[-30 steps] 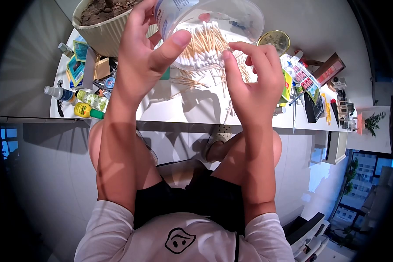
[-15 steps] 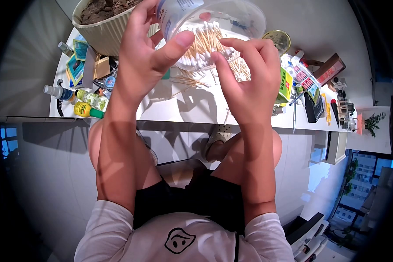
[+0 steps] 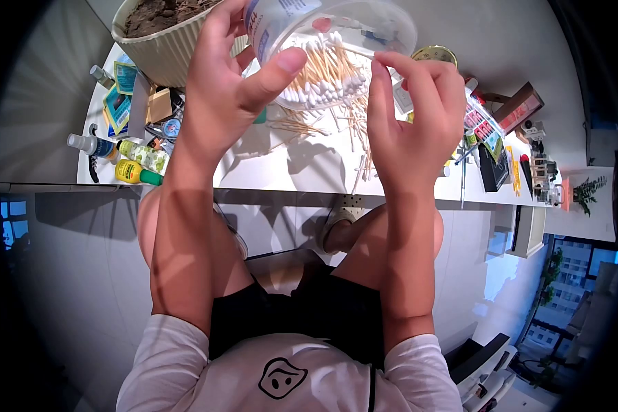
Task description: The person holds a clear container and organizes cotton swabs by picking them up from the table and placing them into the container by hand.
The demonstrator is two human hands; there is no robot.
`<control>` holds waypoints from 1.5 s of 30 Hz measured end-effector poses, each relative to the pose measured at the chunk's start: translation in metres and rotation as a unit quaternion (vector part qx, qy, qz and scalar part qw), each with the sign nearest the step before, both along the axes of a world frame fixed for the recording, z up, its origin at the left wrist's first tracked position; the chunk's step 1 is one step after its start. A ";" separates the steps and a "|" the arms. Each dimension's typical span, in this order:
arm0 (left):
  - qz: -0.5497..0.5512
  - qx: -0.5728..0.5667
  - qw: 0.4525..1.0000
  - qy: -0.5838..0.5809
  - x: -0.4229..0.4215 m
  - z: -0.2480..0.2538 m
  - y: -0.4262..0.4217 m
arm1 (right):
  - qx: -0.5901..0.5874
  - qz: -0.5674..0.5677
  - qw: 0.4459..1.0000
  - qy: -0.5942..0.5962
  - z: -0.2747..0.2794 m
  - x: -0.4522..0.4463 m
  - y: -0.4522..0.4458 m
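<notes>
My left hand (image 3: 230, 89) is wrapped round a clear plastic tub (image 3: 398, 20), which is tipped with its opening toward me. Inside the tub lies a dense bundle of cotton swabs (image 3: 326, 72) with wooden sticks and white tips. At the tub's opening, my right hand (image 3: 419, 113) pinches one cotton swab (image 3: 358, 52) between thumb and forefinger; its far end reaches toward the bundle. Loose swabs (image 3: 295, 125) lie scattered on the white table (image 3: 254, 168) below the tub, partly hidden by my right hand.
A ribbed planter with soil (image 3: 168, 51) stands at the back left. Nearby are a yellow bottle with a green cap (image 3: 136, 172), a spray bottle (image 3: 93, 145) and small packets (image 3: 119, 110). Boxes, including a black one (image 3: 494, 168), crowd the right side by the table's front edge.
My right hand has moved right, away from the bundle, drawing one cotton swab along between its fingertips. My left hand and the tub have stayed nearly still.
</notes>
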State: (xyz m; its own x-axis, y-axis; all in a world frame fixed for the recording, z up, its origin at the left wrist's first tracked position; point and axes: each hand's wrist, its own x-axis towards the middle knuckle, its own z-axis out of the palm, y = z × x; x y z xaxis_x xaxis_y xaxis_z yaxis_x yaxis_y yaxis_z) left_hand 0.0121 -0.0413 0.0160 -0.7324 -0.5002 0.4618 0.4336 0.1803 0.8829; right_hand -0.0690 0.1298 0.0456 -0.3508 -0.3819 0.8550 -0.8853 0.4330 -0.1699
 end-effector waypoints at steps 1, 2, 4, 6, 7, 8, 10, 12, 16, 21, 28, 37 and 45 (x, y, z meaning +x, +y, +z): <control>0.002 -0.001 1.000 -0.008 0.000 0.001 0.001 | -0.005 -0.009 1.000 0.029 0.002 0.002 0.001; 0.002 -0.001 1.000 -0.009 0.000 0.001 0.001 | -0.005 -0.009 1.000 0.028 0.002 0.004 0.002; 0.001 -0.002 1.000 -0.005 -0.001 0.000 0.001 | -0.023 -0.046 0.997 0.055 0.003 0.007 0.002; 0.001 -0.003 1.000 0.001 -0.002 -0.002 -0.001 | 0.001 -0.048 0.996 0.070 0.001 0.007 0.004; 0.001 -0.005 1.000 0.007 -0.002 -0.003 -0.001 | 0.024 -0.051 0.995 0.085 0.000 0.006 0.006; 0.001 -0.004 1.000 0.007 -0.001 -0.003 -0.002 | 0.024 -0.051 0.995 0.085 -0.002 0.004 0.007; 0.008 -0.006 1.000 -0.001 0.000 -0.002 -0.002 | 0.054 -0.043 0.994 0.081 -0.007 0.000 0.008; 0.007 -0.007 1.000 0.001 0.000 -0.002 -0.003 | 0.053 -0.034 0.996 0.060 -0.007 0.003 0.010; 0.001 -0.007 1.000 -0.001 0.001 0.001 -0.002 | 0.036 0.037 0.998 -0.028 -0.006 0.008 0.006; -0.006 -0.005 1.000 0.002 0.001 0.001 -0.001 | 0.045 0.041 0.997 -0.045 -0.009 0.008 0.003; -0.014 -0.004 1.000 0.022 -0.001 0.000 0.000 | 0.056 0.048 0.996 -0.059 -0.009 0.010 0.000; 0.002 -0.023 1.000 0.009 -0.001 -0.001 -0.001 | 0.073 0.024 0.996 0.041 -0.010 0.000 -0.006; 0.002 -0.026 1.000 -0.003 0.000 -0.002 -0.002 | 0.017 -0.053 0.987 0.149 -0.004 0.002 -0.009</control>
